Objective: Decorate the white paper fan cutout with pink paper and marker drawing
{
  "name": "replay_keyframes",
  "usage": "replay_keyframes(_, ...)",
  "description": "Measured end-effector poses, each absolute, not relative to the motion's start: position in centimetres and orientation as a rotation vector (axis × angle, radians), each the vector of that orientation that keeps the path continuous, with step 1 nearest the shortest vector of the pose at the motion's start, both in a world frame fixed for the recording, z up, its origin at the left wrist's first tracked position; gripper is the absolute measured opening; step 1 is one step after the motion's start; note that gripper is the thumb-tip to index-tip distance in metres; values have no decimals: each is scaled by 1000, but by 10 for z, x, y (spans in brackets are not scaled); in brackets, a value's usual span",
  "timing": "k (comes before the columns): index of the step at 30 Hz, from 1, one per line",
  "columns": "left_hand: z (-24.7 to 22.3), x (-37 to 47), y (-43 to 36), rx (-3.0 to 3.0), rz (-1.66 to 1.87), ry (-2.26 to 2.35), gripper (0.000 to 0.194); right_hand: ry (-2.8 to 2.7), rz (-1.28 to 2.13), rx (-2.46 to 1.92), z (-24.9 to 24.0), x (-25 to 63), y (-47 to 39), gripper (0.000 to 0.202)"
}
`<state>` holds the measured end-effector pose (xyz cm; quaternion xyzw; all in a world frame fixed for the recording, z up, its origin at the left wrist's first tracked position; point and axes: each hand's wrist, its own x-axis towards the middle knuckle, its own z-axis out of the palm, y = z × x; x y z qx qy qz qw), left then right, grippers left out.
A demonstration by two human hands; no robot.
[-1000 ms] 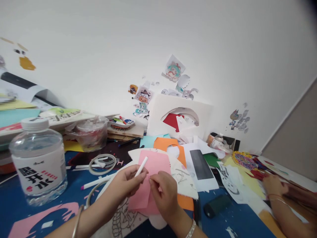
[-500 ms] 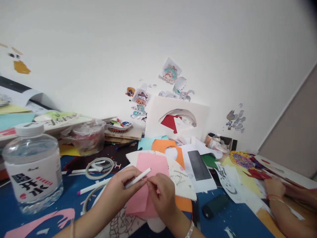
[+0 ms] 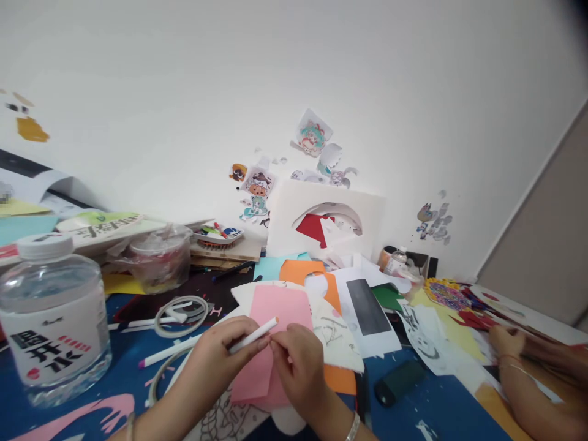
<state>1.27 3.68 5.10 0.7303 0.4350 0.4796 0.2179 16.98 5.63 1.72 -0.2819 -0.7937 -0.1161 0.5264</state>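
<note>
My left hand (image 3: 225,348) is wrapped round a white marker pen (image 3: 260,332) with a small orange tip, which points up and right. Close beside it, my right hand (image 3: 301,361) has thumb and forefinger pinched together; whatever is between them, if anything, is hidden. Both hands are over pink paper (image 3: 282,303), whose lower part lies in overlapping layers. Beneath that is a cream cut-out sheet (image 3: 342,337) with black drawn lines. Another white marker with a purple end (image 3: 158,355) lies left of my left hand.
A large water bottle (image 3: 52,324) stands at the left, behind pink paper scraps (image 3: 92,416). Tape rolls (image 3: 181,315) lie near the markers. A dark green object (image 3: 399,381) sits right of my hands. Farther right are another person's hands (image 3: 509,346) among papers.
The view has shifted slightly, so the bottle sits farther left. My hands keep nearly the same pose; the marker pen has tilted or shifted very slightly.
</note>
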Motion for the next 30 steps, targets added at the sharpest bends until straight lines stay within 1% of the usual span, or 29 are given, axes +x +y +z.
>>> replay_keyframes(16,51,15,34,2051,1391,1198,24,-1900,-344,-624,15,171,56,19)
replay_keyframes(22,52,13,37,2065,1402,1187,17,-1891,-345,-631,15,172,55,19)
replay_keyframes(30,50,11,38,2125,1441,1160,18,-1887,-358,-622,14,172,56,17)
